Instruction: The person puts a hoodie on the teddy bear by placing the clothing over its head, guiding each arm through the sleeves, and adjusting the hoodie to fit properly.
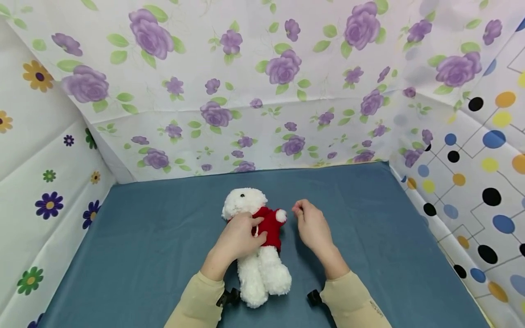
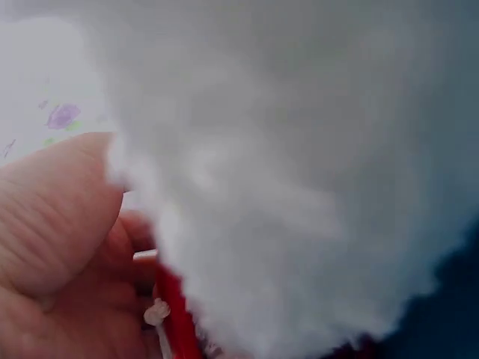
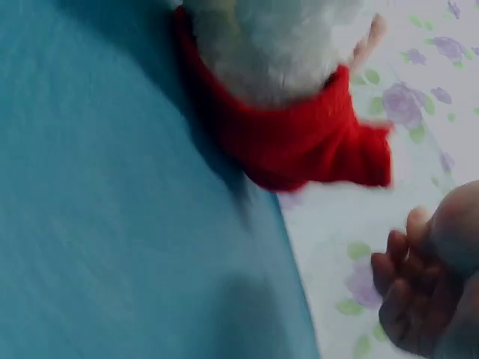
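A white fluffy plush toy (image 1: 266,269) in a red sweater (image 1: 272,228) lies on its back, its head toward the far side and one black eye showing. My left hand (image 1: 242,237) holds it by the chest, thumb and fingers bent over the sweater beside a white drawstring (image 2: 156,313). That hand hides the toy's near-left arm. Apart from the toy, just right of its white paw (image 1: 281,216), my right hand (image 1: 313,228) hovers with loosely curled fingers and nothing in them. White fur fills most of the left wrist view, blurred.
Blue cloth (image 1: 164,255) covers the table. Behind it hangs a white sheet with purple roses (image 1: 283,68); flower-print (image 1: 49,205) and dotted (image 1: 492,196) sheets stand along the left and right sides. Each wrist carries a small black camera (image 1: 314,298).
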A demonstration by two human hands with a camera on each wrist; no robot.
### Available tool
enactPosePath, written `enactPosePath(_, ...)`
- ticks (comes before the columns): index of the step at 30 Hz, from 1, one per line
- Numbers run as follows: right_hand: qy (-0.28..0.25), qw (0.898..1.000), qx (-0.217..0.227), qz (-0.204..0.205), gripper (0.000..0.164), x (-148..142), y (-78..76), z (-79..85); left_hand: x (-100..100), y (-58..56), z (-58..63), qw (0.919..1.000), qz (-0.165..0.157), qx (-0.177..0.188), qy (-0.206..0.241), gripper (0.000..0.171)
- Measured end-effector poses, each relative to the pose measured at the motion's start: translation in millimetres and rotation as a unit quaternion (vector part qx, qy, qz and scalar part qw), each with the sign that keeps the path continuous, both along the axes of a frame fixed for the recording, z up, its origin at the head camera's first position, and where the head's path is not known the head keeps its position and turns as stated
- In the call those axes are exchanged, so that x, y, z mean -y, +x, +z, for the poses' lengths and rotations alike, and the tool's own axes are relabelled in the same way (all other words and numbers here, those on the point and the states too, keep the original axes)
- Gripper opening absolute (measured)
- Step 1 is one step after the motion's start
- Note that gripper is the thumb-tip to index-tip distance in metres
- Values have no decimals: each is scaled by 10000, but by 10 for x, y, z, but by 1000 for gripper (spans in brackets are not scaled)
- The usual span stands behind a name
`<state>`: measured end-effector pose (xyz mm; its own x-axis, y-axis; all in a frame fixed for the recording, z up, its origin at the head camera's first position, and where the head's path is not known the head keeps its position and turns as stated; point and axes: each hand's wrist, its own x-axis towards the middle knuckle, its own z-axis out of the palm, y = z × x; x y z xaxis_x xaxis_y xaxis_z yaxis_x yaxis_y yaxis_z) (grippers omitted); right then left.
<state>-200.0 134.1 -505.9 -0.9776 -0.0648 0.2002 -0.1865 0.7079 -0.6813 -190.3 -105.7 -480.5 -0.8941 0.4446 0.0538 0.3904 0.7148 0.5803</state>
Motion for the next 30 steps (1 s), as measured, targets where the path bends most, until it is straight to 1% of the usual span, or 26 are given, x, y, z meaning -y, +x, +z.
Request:
enactPosePath(2, -196, 9993, -252, 210, 9, -43, 10, 27, -12, -6, -19, 9998, 156, -142, -21, 45)
enactPosePath(3, -221, 9983, -374, 388, 11, -60, 16, 40, -19, -10, -30, 9995, 206, -244, -37, 45)
enactPosePath(5, -143, 9946, -549, 865, 21, -77, 26, 62, -34, -19, -53, 9986, 236, -434, -163, 51)
enactPosePath(7, 97, 9905, -698, 1183, 27, -65, 30, 65, -47, -22, -73, 9972, 180, -630, -363, 56)
enactPosePath(8, 235, 9892, -765, 1224, 28, -48, 31, 61, -54, -22, -82, 9963, 125, -699, -489, 58)
enactPosePath(10, 413, 9892, -853, 1120, 24, -1, 34, 41, -72, -18, -95, 9937, 68, -843, -735, 59)
enactPosePath(12, 390, 9909, -890, 930, 18, 42, 39, 16, -96, -3, -101, 9914, 108, -934, -909, 55)
enactPosePath(13, 343, 9911, -919, 905, 17, 56, 42, 10, -109, 2, -111, 9902, 154, -981, -984, 52)
enactPosePath(14, 283, 9898, -996, 982, 19, 63, 43, 4, -121, 9, -117, 9887, 223, -1038, -1058, 51)
enactPosePath(15, 282, 9864, -1126, 1163, 20, 65, 40, -1, -132, 17, -119, 9876, 291, -1090, -1096, 50)
enactPosePath(16, 308, 9804, -1304, 1443, 22, 60, 31, -4, -140, 26, -119, 9867, 349, -1112, -1134, 49)
enactPosePath(17, 345, 9717, -1538, 1761, 23, 51, 23, -2, -145, 33, -121, 9856, 391, -1150, -1173, 48)
enactPosePath(19, 475, 9483, -2027, 2395, 28, 27, 6, 4, -150, 39, -126, 9842, 452, -1210, -1210, 46)
enactPosePath(20, 544, 9363, -2260, 2632, 29, 17, -1, 8, -150, 41, -122, 9844, 478, -1196, -1194, 44)
enactPosePath(21, 578, 9278, -2430, 2771, 30, 10, -7, 10, -149, 42, -115, 9852, 511, -1145, -1170, 43)
enactPosePath(22, 563, 9248, -2531, 2783, 31, 2, -10, 13, -147, 41, -109, 9860, 560, -1072, -1152, 43)
enactPosePath(23, 512, 9275, -2548, 2686, 30, -3, -11, 16, -146, 39, -103, 9868, 607, -996, -1121, 42)
enactPosePath(24, 465, 9340, -2491, 2518, 30, -6, -10, 15, -146, 36, -96, 9878, 651, -908, -1089, 43)
enactPosePath(25, 351, 9447, -2318, 2293, 29, -8, -6, 13, -146, 36, -89, 9887, 687, -814, -1056, 43)
enactPosePath(26, 167, 9578, -2027, 2034, 28, -7, -1, 12, -147, 35, -82, 9894, 716, -731, -1028, 44)
enactPosePath(27, -64, 9710, -1634, 1746, 27, -4, 4, 8, -148, 36, -74, 9901, 735, -660, -1001, 45)
enactPosePath(28, -304, 9817, -1183, 1458, 25, -2, 9, 4, -151, 35, -72, 9906, 729, -617, -978, 45)
enactPosePath(29, -543, 9886, -701, 1216, 24, 3, 16, 3, -154, 36, -69, 9913, 698, -592, -947, 45)
enactPosePath(30, -767, 9917, -236, 1004, 24, 5, 23, 3, -156, 37, -70, 9918, 658, -579, -934, 45)
